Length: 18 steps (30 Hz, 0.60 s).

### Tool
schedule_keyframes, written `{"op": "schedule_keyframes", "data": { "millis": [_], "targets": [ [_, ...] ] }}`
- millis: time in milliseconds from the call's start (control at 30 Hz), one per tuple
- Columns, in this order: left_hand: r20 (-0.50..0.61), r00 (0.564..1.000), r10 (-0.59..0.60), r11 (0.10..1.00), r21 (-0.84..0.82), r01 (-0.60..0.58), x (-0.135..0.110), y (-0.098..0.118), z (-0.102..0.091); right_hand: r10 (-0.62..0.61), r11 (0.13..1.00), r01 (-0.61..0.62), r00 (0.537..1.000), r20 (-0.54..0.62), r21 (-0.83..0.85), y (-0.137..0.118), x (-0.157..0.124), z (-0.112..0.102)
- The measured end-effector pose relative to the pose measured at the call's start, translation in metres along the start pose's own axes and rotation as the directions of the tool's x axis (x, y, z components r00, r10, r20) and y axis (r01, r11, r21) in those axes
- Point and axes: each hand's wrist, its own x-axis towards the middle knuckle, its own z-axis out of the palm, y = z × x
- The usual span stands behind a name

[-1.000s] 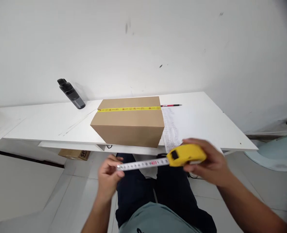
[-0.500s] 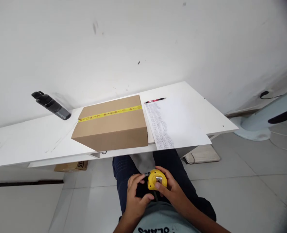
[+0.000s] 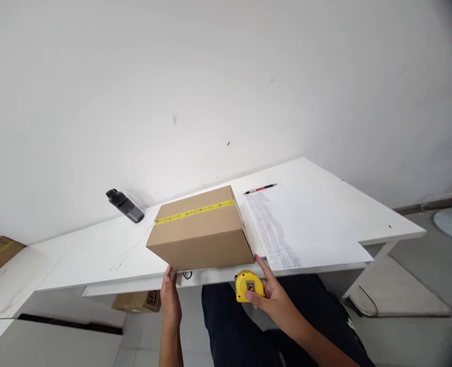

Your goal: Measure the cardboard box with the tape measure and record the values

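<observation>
A closed brown cardboard box (image 3: 201,242) with yellow printed tape along its top sits at the front edge of the white table (image 3: 363,214). My left hand (image 3: 170,295) is at the box's near left bottom corner, its fingers stretched upward, seemingly touching the corner. In my right hand (image 3: 273,295) is a yellow tape measure (image 3: 244,286), with the thumb across its face. The right index finger reaches up to the box's near right corner. No blade shows pulled out of the tape measure.
Right of the box lies a handwritten sheet of paper (image 3: 306,234), with a red and black pen (image 3: 260,189) at its top. A dark bottle (image 3: 126,206) stands to the left near the wall. Another carton (image 3: 137,302) is under the table, and one (image 3: 0,255) at far left.
Both hands have risen from my lap to the box's near corners. My left hand has come away from the tape measure, which stays in my right hand. The view has shifted.
</observation>
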Motion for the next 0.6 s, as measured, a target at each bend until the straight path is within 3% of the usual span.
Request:
{"op": "schedule_keyframes", "data": {
  "millis": [133, 300, 433, 600],
  "targets": [
    [-0.003, 0.997, -0.071, 0.991, -0.110, 0.071, -0.023, 0.010, 0.004, -0.004, 0.999, 0.007, 0.998, 0.055, -0.048, -0.011, 0.005, -0.004],
    [-0.143, 0.990, -0.002, 0.948, -0.316, -0.044, -0.045, 0.054, 0.012, -0.069, 0.920, 0.098, 0.994, 0.090, -0.379, -0.033, -0.044, -0.010],
    [-0.142, 0.990, -0.027, 0.972, -0.236, -0.008, -0.008, 0.094, 0.021, -0.010, 0.805, 0.173, 0.961, 0.278, -0.568, -0.034, -0.069, 0.001],
    [0.072, 0.994, -0.078, 0.997, 0.025, 0.077, 0.071, 0.119, 0.038, -0.006, 0.569, 0.400, 0.875, 0.483, -0.718, -0.019, -0.057, 0.033]
  ]
}}
